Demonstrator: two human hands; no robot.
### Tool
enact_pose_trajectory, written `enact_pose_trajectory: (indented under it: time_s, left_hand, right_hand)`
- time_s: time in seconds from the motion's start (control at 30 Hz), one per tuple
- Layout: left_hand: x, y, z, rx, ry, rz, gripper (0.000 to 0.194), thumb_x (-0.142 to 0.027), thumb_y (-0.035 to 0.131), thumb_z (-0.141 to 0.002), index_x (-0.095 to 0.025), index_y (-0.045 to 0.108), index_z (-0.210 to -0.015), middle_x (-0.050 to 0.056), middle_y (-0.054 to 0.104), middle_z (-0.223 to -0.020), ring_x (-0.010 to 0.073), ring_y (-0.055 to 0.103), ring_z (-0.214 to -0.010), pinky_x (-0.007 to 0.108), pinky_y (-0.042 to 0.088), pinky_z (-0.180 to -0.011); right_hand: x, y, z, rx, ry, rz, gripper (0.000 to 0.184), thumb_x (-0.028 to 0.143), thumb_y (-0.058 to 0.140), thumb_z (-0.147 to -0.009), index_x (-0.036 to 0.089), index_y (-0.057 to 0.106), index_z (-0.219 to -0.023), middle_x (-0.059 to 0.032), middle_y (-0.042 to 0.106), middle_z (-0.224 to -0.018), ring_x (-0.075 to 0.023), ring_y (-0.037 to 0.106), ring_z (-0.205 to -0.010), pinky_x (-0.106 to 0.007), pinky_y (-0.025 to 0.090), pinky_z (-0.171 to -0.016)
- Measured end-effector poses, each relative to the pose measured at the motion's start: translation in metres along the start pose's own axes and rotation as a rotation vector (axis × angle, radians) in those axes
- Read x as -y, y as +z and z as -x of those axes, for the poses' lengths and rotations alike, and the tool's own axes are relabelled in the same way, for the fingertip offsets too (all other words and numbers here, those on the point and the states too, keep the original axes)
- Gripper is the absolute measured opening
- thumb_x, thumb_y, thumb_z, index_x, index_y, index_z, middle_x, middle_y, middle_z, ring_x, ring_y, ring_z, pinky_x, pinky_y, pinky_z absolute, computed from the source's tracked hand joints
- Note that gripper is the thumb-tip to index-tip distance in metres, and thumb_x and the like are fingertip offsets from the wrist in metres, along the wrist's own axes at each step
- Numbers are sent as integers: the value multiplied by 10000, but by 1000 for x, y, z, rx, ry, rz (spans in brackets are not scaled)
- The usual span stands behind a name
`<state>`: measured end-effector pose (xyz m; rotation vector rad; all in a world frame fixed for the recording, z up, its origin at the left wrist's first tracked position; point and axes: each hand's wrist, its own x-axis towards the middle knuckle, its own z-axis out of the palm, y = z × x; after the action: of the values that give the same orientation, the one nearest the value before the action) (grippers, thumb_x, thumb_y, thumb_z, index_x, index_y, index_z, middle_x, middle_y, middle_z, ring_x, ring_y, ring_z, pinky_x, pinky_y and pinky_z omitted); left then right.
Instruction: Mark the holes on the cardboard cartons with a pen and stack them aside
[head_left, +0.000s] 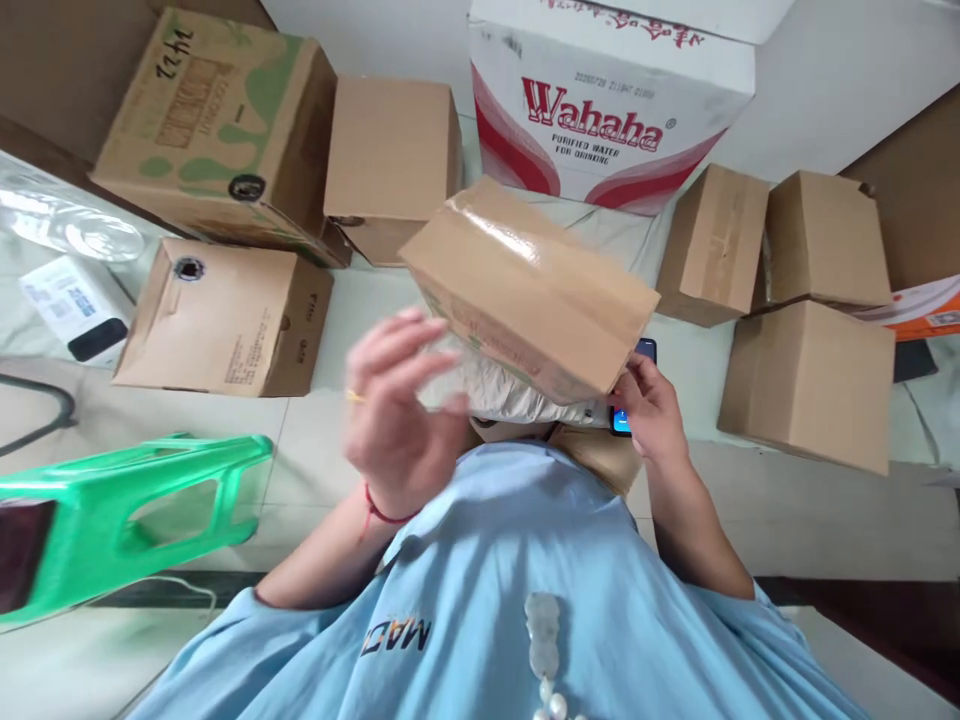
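A brown cardboard box [536, 290] with shiny clear tape along its top is tilted in front of me, its left end higher than its right. My right hand [651, 405] grips its lower right corner between thumb and fingers. Off the box's left side, my left hand [405, 405] is raised with fingers spread, slightly blurred and holding nothing. Below the box lies a crumpled whitish plastic sheet or bag [517, 395], partly hidden. A lit phone [621, 420] shows just behind my right fingers.
Cardboard boxes stand left, including a green-printed carton [202, 130] and a smaller box [217, 320]. A white Wahaba carton [600, 120] is at the back. Several brown boxes [814, 385] sit right. A green plastic stool [150, 500] and a white device [75, 305] are at left.
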<state>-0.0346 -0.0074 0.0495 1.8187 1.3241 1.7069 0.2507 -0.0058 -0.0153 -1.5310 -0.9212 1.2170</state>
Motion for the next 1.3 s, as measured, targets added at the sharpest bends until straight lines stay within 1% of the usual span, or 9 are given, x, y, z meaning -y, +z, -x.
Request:
enact_pose_trajectory:
  time_s: [0.1, 0.23, 0.37, 0.5, 0.7, 0.9, 1.07, 1.2, 1.3]
  left_hand:
    - [43, -5, 2, -357, -347, 142, 283, -442, 782, -996, -275, 730, -1220, 66, 708, -1347, 286, 632, -1383, 501, 566, -1161]
    - [99, -6, -2, -305, -621, 227, 362, -595, 724, -997, -304, 713, -1213, 69, 683, -1471, 266, 589, -1471, 422, 546, -1153]
    - [107, 7, -9, -255, -605, 419, 468, -698, 704, -970, -235, 769, -1002, 84, 805, -1161, 263, 733, -1254, 407, 570, -1118]
    - [57, 4, -15, -132, -422, 322, 469, -601, 608, -1076, -206, 860, -1060, 70, 846, -1059, 268, 792, -1159, 423, 600, -1114]
    - [-28, -18, -26, 369, 335, -44, 653, -162, 735, -936, -198, 656, -1584, 122, 754, -1509, 295, 748, -1380, 434, 581, -1223]
    - [-42, -10, -27, 404, 454, -97, 521, -38, 702, -887, -143, 745, -1396, 119, 842, -1328, 257, 778, -1319, 399, 589, -1211]
    - [-31, -12, -19, 335, 298, -40, 426, -145, 750, -962, -229, 760, -1380, 95, 854, -1285, 257, 832, -1162, 408, 676, -1060]
    - [-19, -16, -2, 185, -88, 122, 488, -598, 697, -1050, -232, 795, -1358, 128, 827, -1310, 310, 809, -1207, 428, 691, -1005]
    - [-9, -15, 9, 48, -368, 146, 432, -515, 865, -957, -249, 822, -1295, 87, 839, -1231, 269, 818, -1134, 375, 682, -991]
  right_hand:
    - [1, -6, 7, 9, -16, -22, 585, 752, 826, -855, 250, 750, -1145, -68, 827, -1102, -259, 810, -995, -421, 730, -762]
    - [12, -10, 16, 18, -89, -42, 565, 710, 810, -913, 268, 759, -1260, -105, 822, -1284, -292, 799, -1186, -444, 730, -855]
    - [28, -13, 25, 119, -119, -44, 662, 764, 727, -958, 281, 733, -1411, -136, 776, -1424, -336, 751, -1324, -471, 720, -891]
    - [42, -19, 30, 119, -85, -79, 686, 788, 720, -950, 284, 732, -1417, -105, 794, -1381, -336, 741, -1329, -481, 690, -993]
    - [30, -37, 23, -79, 124, -319, 398, 648, 867, -890, 292, 812, -1060, -8, 861, -1114, -252, 817, -1054, -374, 692, -904]
    - [10, -42, 23, -146, 176, -419, 375, 615, 897, -867, 282, 801, -1008, 27, 855, -1060, -188, 808, -976, -296, 671, -845]
    - [24, -43, 30, -102, 44, -297, 391, 615, 756, -990, 292, 779, -1210, -35, 829, -1308, -262, 782, -1238, -396, 664, -1026]
    - [36, -42, 35, 34, -132, -178, 500, 574, 700, -1027, 330, 699, -1464, -58, 721, -1556, -337, 665, -1482, -516, 583, -1220]
    - [39, -43, 38, 166, -262, -104, 607, 564, 677, -1046, 348, 601, -1608, -44, 606, -1696, -348, 537, -1611, -548, 501, -1314]
